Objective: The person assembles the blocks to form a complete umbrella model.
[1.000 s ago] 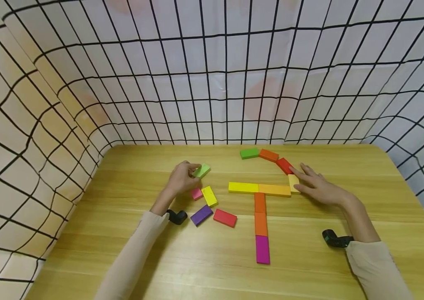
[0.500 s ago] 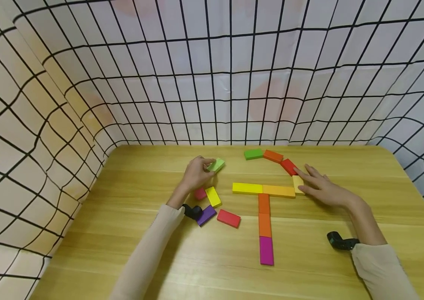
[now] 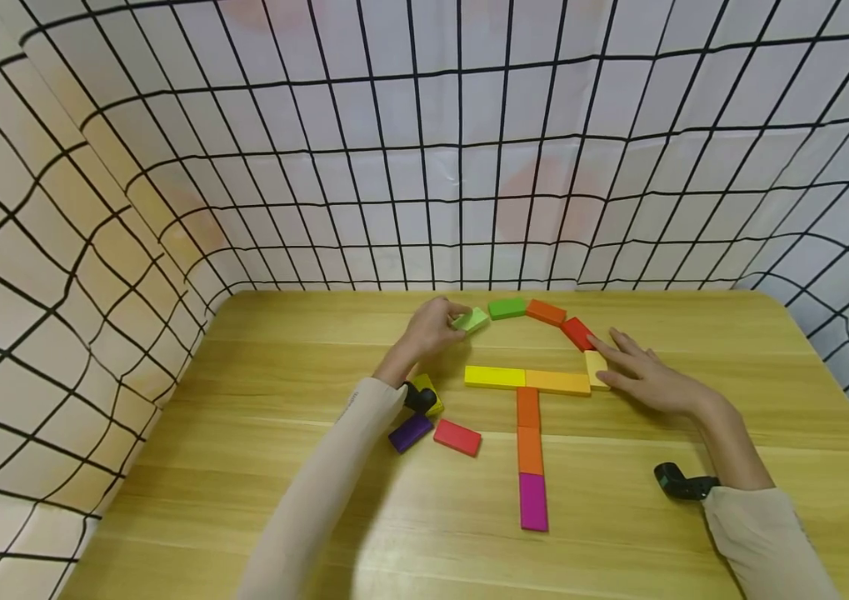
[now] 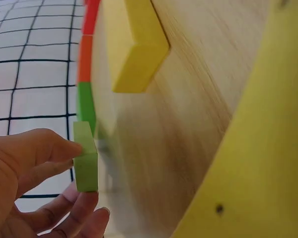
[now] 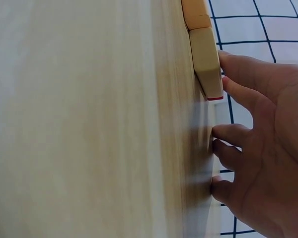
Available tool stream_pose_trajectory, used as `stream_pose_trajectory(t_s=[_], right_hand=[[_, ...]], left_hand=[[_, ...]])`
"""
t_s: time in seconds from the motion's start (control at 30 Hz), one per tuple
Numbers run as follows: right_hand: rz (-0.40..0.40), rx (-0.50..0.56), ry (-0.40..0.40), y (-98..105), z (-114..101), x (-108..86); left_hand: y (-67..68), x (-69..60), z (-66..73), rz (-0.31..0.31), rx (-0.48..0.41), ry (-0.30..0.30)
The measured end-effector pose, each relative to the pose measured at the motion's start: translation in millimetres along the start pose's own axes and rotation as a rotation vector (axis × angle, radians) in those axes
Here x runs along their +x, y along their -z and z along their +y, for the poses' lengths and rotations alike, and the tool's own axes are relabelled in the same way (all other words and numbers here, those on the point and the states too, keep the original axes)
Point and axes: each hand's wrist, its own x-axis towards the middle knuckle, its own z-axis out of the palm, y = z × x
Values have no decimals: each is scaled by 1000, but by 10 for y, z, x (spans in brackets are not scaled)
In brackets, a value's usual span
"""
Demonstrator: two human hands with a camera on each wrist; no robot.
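Note:
My left hand pinches a light green block between thumb and fingers, just left of the green block. In the left wrist view the light green block is at the near end of the curved row. From the green block the curve runs through an orange block and a red block to a pale yellow block. My right hand rests with spread fingers, its fingertips at the red and pale yellow blocks; in the right wrist view they touch the pale block.
A yellow block and a light orange one form a bar, with two orange blocks and a magenta block below it. Loose purple, pinkish-red and yellow blocks lie at left, near my forearm. Netted white cloth stands behind the wooden table.
My left hand has carried the light green block right and slightly away from me, close to the green block. My right hand stays at the pale yellow block. The head view has shifted slightly.

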Motion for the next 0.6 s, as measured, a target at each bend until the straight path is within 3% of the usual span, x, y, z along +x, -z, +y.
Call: stream_pose_trajectory(t_s=[0.27,0.6], right_hand=[[0,3,7,-2,4,17],[0,-1,-2,-1,5,12]], left_hand=[[-64,91,-32,-28,2,13],[-65,113,-11,-28,5,34]])
